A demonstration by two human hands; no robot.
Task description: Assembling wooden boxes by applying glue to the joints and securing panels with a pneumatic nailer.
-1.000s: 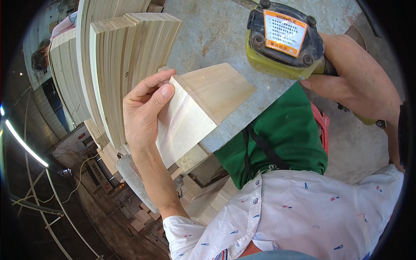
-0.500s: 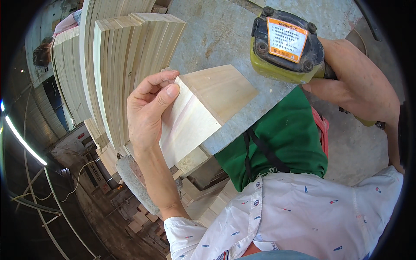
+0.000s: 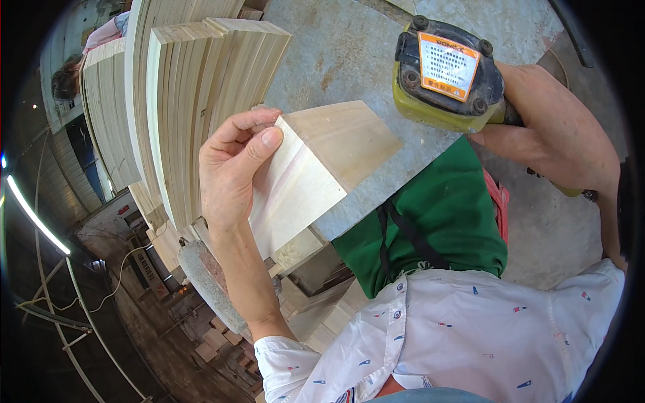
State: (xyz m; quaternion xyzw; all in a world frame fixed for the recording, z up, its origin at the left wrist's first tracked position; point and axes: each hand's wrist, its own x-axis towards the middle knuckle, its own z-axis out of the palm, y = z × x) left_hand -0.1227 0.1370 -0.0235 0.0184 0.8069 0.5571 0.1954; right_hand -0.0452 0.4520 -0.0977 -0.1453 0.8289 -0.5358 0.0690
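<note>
While left fingers (image 3: pixel 261 149) at edge of board (image 3: pixel 299 185), bare tabletop (image 3: pixel 336 60) beside tool (image 3: pixel 449 75).

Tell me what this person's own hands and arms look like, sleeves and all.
The left hand and right hand show no gloves. The forearms are bare below short white sleeves, which carry a scattered print of small red and blue shapes.
</note>
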